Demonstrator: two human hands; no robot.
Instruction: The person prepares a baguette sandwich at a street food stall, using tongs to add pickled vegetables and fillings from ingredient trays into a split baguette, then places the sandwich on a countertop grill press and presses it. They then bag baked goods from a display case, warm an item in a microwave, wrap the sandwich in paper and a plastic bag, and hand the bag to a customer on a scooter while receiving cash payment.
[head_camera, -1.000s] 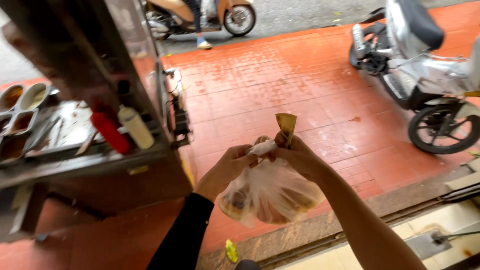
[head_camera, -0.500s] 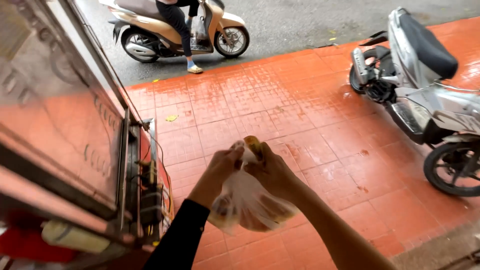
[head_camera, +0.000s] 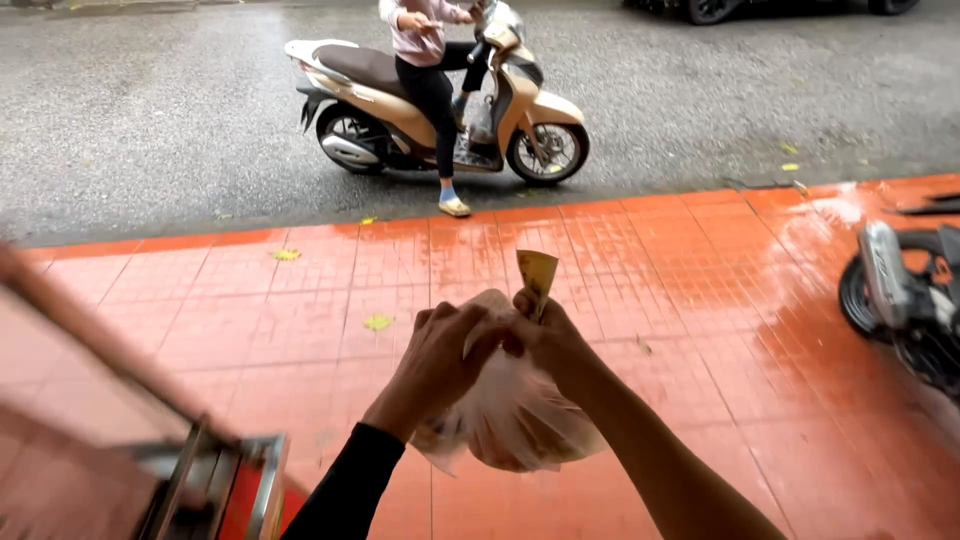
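Two hands pinched together on the neck of a thin clear plastic bag (head_camera: 515, 420), held in mid-air over wet red paving tiles (head_camera: 650, 290).

Left hand (head_camera: 440, 365) and right hand (head_camera: 550, 340) both clamp the gathered top; right also pins a folded yellowish slip of paper (head_camera: 537, 275). Risk: film looks flimsy, so a hard twist could tear it or the neck could slip, dropping the contents on the slick tiles. Slip could flutter loose. Beige scooter with seated rider (head_camera: 440, 100) waits at the kerb, well apart.
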